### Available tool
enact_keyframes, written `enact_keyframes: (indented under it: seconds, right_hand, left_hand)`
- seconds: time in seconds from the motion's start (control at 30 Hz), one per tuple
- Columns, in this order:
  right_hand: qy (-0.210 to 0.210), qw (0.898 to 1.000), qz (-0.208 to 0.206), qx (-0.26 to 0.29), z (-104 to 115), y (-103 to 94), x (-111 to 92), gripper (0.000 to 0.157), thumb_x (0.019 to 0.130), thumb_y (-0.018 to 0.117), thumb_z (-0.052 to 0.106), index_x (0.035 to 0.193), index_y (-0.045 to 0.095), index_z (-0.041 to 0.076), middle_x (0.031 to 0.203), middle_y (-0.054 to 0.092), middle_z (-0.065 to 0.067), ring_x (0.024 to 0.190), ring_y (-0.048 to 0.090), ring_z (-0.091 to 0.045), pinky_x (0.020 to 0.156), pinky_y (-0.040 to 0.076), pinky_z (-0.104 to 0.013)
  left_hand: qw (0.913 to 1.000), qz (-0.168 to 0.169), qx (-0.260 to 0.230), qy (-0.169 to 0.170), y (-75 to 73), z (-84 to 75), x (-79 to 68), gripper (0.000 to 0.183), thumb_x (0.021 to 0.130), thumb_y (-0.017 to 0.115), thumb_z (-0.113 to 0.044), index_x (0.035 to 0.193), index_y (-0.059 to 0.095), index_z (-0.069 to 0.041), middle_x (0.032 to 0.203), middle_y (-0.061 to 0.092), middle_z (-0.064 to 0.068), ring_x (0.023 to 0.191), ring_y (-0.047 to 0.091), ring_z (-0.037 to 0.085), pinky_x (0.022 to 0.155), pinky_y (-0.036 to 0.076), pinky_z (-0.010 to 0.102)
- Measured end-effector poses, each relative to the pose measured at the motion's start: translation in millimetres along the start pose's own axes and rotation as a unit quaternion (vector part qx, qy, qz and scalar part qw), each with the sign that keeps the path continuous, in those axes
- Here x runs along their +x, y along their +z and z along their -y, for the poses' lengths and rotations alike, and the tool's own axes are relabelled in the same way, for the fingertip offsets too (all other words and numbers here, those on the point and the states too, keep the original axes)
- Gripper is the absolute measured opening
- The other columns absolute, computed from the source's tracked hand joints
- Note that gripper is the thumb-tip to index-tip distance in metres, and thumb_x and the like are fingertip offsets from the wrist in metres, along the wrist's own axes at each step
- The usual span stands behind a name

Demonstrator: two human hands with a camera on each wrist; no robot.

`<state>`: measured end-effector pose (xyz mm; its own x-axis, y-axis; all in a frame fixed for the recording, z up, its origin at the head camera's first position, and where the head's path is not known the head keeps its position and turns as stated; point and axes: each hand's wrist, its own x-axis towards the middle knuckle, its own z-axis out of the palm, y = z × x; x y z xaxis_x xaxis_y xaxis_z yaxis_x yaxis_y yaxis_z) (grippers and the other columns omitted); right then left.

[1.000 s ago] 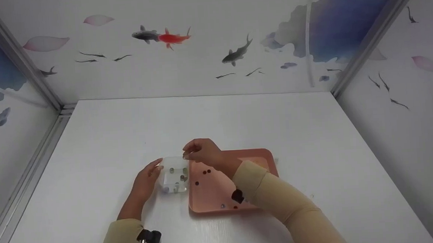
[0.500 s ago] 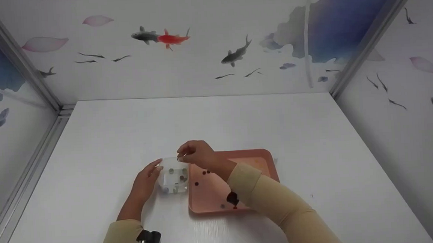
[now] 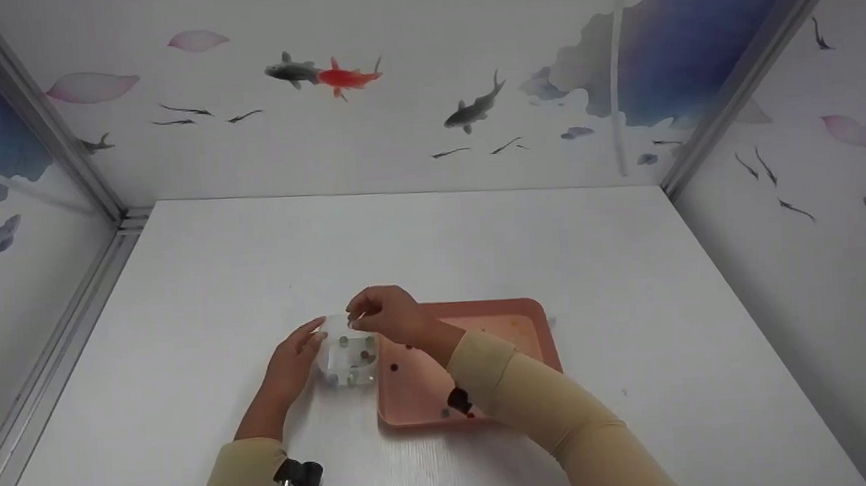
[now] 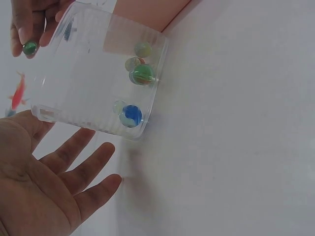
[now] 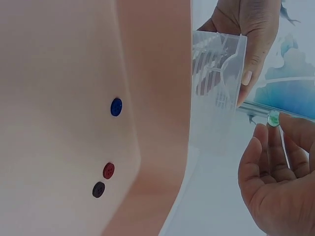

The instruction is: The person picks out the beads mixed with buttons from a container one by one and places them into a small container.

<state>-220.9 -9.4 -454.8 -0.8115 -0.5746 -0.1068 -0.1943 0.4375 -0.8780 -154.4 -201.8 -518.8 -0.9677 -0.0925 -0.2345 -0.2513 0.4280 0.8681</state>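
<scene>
A clear plastic box (image 3: 349,353) with several glass marbles in it stands on the table. Among them, a green marble (image 4: 142,74) and a blue one (image 4: 130,116) show in the left wrist view. My left hand (image 3: 292,366) rests against the box's left side, its fingers fairly straight and spread. Above the box's far part, my right hand (image 3: 388,313) pinches a green glass marble (image 5: 273,118) between thumb and fingertips.
An orange-pink tray (image 3: 423,394) lies right of the box, partly under my right forearm. It holds a blue button (image 5: 116,106), a red button (image 5: 109,170) and a dark button (image 5: 98,190). Patterned walls border the white table (image 3: 433,250).
My right hand has moved left from the tray's far left corner to over the box, still pinching the marble. The left hand and the box have stayed in place.
</scene>
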Motion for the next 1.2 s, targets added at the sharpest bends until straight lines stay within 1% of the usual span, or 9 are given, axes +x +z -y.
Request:
enact_keyframes:
  seconds: [0.27,0.53,0.77,0.97,1.2]
  right_hand:
    - [-0.003,0.999,0.018,-0.034,0.7,2.7,1.9,0.02,0.09,0.067,0.006,0.11,0.069,0.009,0.095,0.068,0.001,0.084,0.06,-0.008,0.073,0.053,-0.021]
    - [0.003,0.998,0.024,-0.058,4.4,4.7,1.2,0.02,0.09,0.068,0.006,0.109,0.069,0.012,0.096,0.067,0.002,0.085,0.06,-0.009,0.075,0.053,-0.022]
    - [-0.019,0.995,0.033,-0.089,4.2,7.2,1.1,0.022,0.09,0.068,0.006,0.111,0.069,0.009,0.098,0.069,0.0,0.087,0.061,-0.009,0.073,0.052,-0.02]
    - [-0.021,0.994,0.05,-0.097,2.0,9.0,2.7,0.024,0.091,0.067,0.006,0.115,0.067,0.006,0.099,0.068,0.0,0.087,0.062,-0.008,0.073,0.053,-0.021]
    - [-0.038,0.99,0.058,-0.121,0.3,11.7,3.9,0.024,0.091,0.067,0.007,0.115,0.067,0.007,0.1,0.069,0.0,0.088,0.062,-0.008,0.074,0.052,-0.02]
  left_hand:
    - [0.9999,0.0,-0.014,-0.006,-0.4,-0.8,-0.7,0.045,0.105,0.041,-0.03,0.147,0.041,-0.014,0.148,0.042,0.02,0.138,0.034,0.041,0.113,0.026,0.056]
    - [1.0,-0.004,-0.006,-0.001,-0.1,-1.0,-0.1,0.046,0.104,0.042,-0.032,0.146,0.042,-0.014,0.145,0.045,0.02,0.136,0.038,0.041,0.111,0.029,0.056]
    - [1.0,0.0,-0.004,-0.003,-0.3,0.3,1.2,0.046,0.104,0.042,-0.033,0.147,0.042,-0.015,0.147,0.044,0.018,0.137,0.036,0.041,0.112,0.028,0.056]
    - [0.9999,0.001,-0.009,-0.005,-0.4,1.3,2.1,0.047,0.104,0.043,-0.033,0.146,0.042,-0.015,0.147,0.043,0.018,0.138,0.035,0.04,0.113,0.028,0.055]
    - [1.0,0.002,-0.004,-0.004,-1.1,2.0,1.8,0.049,0.104,0.042,-0.037,0.147,0.041,-0.015,0.149,0.041,0.018,0.138,0.035,0.041,0.112,0.028,0.056]
